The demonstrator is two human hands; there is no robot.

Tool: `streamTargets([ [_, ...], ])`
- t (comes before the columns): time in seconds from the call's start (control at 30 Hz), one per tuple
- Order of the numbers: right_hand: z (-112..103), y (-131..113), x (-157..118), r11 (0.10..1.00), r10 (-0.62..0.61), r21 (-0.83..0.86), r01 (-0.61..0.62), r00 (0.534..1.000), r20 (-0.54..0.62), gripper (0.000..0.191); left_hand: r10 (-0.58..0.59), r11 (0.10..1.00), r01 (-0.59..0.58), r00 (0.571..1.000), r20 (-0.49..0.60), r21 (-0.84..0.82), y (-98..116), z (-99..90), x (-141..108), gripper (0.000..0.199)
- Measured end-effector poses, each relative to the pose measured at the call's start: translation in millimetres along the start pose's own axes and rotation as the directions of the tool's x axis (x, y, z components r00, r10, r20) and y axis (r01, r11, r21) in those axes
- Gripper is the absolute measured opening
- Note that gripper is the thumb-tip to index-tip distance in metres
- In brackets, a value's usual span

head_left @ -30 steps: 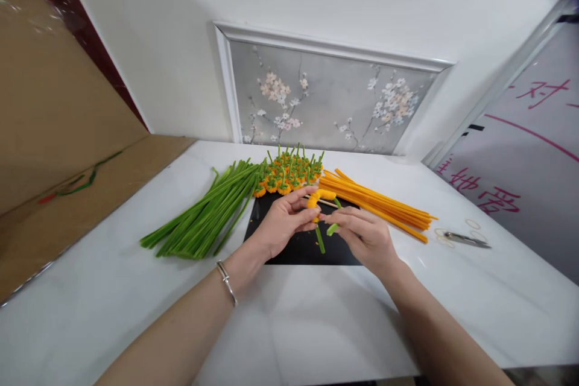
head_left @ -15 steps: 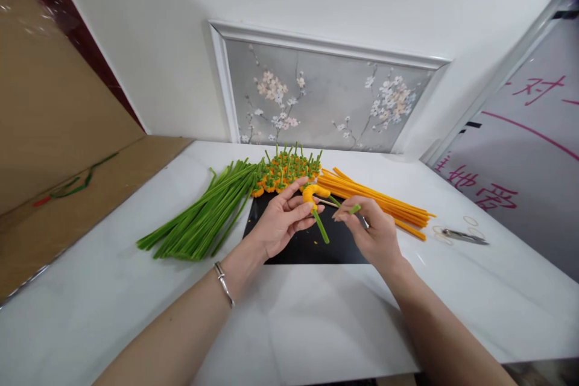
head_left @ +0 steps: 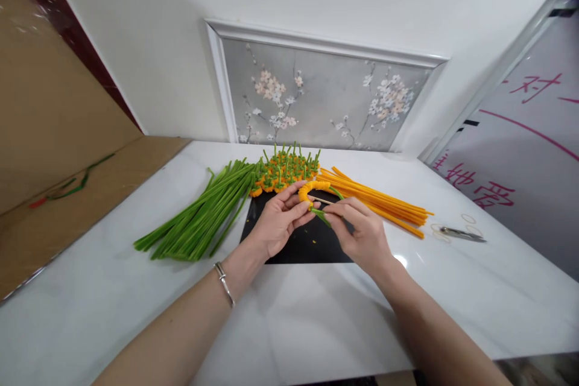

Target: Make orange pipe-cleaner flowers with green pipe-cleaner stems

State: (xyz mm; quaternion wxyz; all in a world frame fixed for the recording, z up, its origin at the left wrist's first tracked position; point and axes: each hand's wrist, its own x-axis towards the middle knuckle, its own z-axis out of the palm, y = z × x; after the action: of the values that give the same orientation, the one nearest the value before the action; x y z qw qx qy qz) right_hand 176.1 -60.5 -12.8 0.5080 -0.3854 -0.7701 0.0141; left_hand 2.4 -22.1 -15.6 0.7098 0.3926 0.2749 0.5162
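Observation:
My left hand [head_left: 278, 223] pinches the lower end of a curved orange coil [head_left: 308, 190], wound round a green stem. The coil arches up and to the right above the fingers. My right hand [head_left: 359, 229] has its fingers closed on the green stem [head_left: 320, 215] just right of the coil's lower end. A thin pale stick [head_left: 320, 199] runs between the two hands, its right end hidden by my right fingers. Both hands are over a black mat [head_left: 294, 247].
Green fuzzy stems [head_left: 199, 214] lie left of the mat, orange ones [head_left: 380, 198] right. Several orange pieces with green stems [head_left: 287, 169] stand behind it. Scissors [head_left: 462, 234] and thin rings [head_left: 468, 219] are at the right. A framed floral panel [head_left: 325, 93] is behind.
My right hand has moved left, closer to my left hand, and now grips the lower green end that hung free. The orange coil is spread into a wider arc.

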Motion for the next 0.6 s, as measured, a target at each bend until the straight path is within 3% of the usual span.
streamTargets([
  [0.23, 6, 3, -4, 0.989, -0.028, -0.145, 0.031, 0.999, 0.02, 0.01, 0.04, 0.999, -0.04, 0.999, -0.007, -0.014, -3, 2.1, 0, 0.039],
  [0.6, 15, -3, -5, 0.976, -0.084, -0.205, 0.08, 0.996, -0.015, 0.016, 0.015, 0.998, -0.015, 1.0, -0.006, -0.059, -13, 12.8, -5, 0.045],
])
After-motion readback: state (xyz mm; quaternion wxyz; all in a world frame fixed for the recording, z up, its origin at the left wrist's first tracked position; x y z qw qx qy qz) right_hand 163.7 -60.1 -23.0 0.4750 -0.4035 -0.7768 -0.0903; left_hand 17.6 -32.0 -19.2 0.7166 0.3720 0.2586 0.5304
